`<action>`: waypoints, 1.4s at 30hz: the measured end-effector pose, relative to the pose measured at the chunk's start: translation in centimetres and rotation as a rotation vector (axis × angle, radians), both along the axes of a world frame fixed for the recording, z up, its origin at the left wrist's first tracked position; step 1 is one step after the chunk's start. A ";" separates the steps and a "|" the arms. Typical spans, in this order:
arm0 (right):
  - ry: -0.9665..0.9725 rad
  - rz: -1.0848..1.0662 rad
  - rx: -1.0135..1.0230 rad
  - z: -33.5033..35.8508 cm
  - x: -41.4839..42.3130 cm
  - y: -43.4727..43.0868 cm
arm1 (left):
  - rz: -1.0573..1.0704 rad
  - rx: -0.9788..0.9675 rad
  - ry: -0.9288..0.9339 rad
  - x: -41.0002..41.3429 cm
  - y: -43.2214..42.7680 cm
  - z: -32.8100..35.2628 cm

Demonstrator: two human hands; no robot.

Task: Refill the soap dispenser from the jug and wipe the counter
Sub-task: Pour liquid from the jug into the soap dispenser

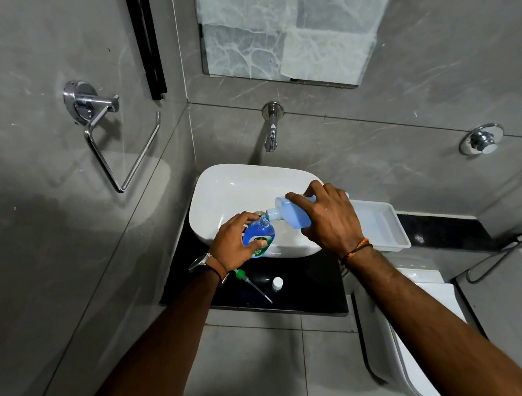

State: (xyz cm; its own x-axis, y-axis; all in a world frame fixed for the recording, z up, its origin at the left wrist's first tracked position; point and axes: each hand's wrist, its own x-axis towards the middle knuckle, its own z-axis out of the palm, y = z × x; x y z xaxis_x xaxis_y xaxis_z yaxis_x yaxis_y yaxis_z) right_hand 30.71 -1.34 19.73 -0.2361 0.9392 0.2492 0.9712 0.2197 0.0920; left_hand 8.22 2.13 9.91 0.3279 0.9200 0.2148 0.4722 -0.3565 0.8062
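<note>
My left hand (236, 242) grips the soap dispenser bottle (260, 236), a clear bottle full of blue soap with a green label, held over the front of the white basin (221, 195). My right hand (328, 218) holds the jug (289, 215), a translucent bottle of blue liquid, tipped on its side with its white neck at the dispenser's open mouth. Blue liquid shows at the join. The green pump head with its tube (250, 283) lies on the black counter (309, 291), and a white cap (277, 283) stands beside it.
A white plastic tray (382, 228) sits on the counter right of the basin. A chrome spout (270, 133) juts from the wall above the basin. A chrome towel ring (113, 147) hangs on the left wall. A white toilet (422, 325) stands at lower right.
</note>
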 end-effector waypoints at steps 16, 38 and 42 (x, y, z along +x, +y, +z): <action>0.007 -0.012 -0.011 0.8 0.1 -0.9 | -0.007 -0.010 -0.003 0.3 -0.4 0.2; 0.000 -0.028 -0.027 1.2 -0.5 -1.5 | -0.029 0.018 -0.006 -0.1 -0.5 -0.1; -0.002 -0.022 -0.014 1.2 -0.7 -1.5 | -0.028 0.018 -0.012 -0.3 -0.5 -0.1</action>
